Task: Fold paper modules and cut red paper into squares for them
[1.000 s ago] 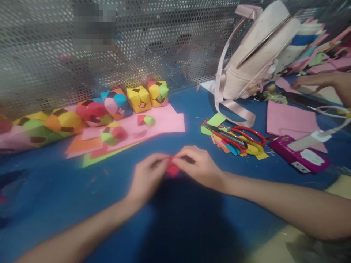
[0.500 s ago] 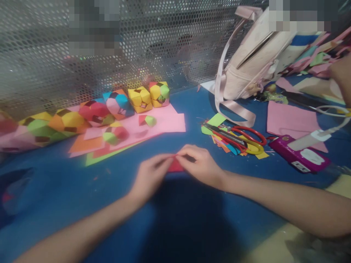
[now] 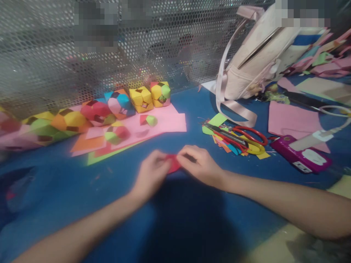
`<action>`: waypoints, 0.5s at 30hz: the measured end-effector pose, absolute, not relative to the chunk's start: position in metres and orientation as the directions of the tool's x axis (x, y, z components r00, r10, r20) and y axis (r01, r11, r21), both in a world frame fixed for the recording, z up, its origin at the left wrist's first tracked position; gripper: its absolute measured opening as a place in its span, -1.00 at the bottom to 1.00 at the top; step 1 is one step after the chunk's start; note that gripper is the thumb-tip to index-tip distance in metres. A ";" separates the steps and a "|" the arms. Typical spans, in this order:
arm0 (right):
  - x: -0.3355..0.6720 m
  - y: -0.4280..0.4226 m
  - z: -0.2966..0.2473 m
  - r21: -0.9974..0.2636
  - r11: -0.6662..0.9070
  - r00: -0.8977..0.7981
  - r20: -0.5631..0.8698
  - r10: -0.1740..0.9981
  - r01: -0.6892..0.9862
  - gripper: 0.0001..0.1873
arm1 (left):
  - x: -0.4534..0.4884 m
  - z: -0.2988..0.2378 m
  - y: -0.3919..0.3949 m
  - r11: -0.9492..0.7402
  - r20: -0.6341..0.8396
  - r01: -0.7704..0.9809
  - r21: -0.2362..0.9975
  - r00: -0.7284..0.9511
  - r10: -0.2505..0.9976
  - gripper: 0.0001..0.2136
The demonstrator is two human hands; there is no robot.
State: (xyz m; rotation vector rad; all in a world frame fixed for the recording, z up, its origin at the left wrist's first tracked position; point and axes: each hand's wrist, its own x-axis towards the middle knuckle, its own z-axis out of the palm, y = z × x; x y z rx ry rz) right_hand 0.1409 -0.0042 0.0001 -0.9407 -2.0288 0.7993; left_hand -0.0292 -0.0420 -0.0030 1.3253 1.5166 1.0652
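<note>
A small piece of red paper (image 3: 173, 164) is held between my two hands, just above the blue tabletop (image 3: 115, 204). My left hand (image 3: 152, 170) is closed, pinching its left side between thumb and fingers. On the other side, my right hand (image 3: 200, 162) grips the right edge with curled fingers. The fingers cover much of the paper, so its folds cannot be made out. Behind the left hand lie pink paper sheets (image 3: 172, 122), with a small red and green folded paper piece (image 3: 148, 120) on top.
Several folded paper balls (image 3: 141, 99) line the perforated metal panel (image 3: 175, 51). Red-handled scissors (image 3: 251, 134) lie on coloured paper scraps (image 3: 227, 148). Farther right are a purple power strip (image 3: 300, 153), a pink sheet (image 3: 293, 118) and a pale backpack (image 3: 246, 69).
My left hand's fingertips have drawn slightly left, and more of the red paper's top shows between the hands. A forearm at the far right edge has gone from view.
</note>
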 end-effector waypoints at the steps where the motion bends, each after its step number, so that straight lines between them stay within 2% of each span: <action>1: 0.141 -0.004 0.001 -0.786 0.514 -0.451 0.343 0.824 0.343 -0.81 | -0.030 -0.004 -0.041 0.082 -0.055 0.278 0.957 -0.105 0.993 -0.84; 4: 0.141 -0.003 0.001 -0.800 0.488 -0.436 0.322 0.840 0.349 -0.82 | -0.032 -0.006 -0.040 0.085 -0.058 0.248 0.965 -0.115 0.992 -0.83; 11: 0.140 -0.003 -0.005 -0.755 0.535 -0.406 0.384 0.830 0.380 -0.81 | -0.031 -0.005 -0.039 0.079 -0.072 0.182 0.980 -0.045 0.996 -0.85; 15: 0.140 -0.004 -0.005 -0.708 0.594 -0.410 0.446 0.796 0.383 -0.80 | -0.027 -0.001 -0.040 0.074 -0.071 0.231 0.970 -0.021 0.997 -0.81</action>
